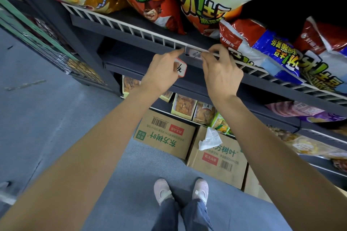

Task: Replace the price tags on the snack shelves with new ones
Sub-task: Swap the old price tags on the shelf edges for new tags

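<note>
Below the person's feet lies a grey floor (47,127), and two pale shoes (180,190) stand close to the dark snack shelf (131,47). Two brown cardboard boxes (165,133) sit on the floor against the bottom of the shelf, with a crumpled white paper (210,139) on one of them. A white wire rail (131,24) runs along the shelf edge. Big chip bags (212,0) lean over this rail. Left of the shelf the floor is open, beside a green wire rack (37,43).

Both arms reach up and forward to the rail. The left hand (163,73) touches the left end of a clear tag holder (195,53) on the rail with one fingertip, and holds a red-edged price tag (181,67) tucked under its other fingers. The right hand (221,71) pinches the right end of the holder with curled fingers. A paper tag shows inside the holder.
</note>
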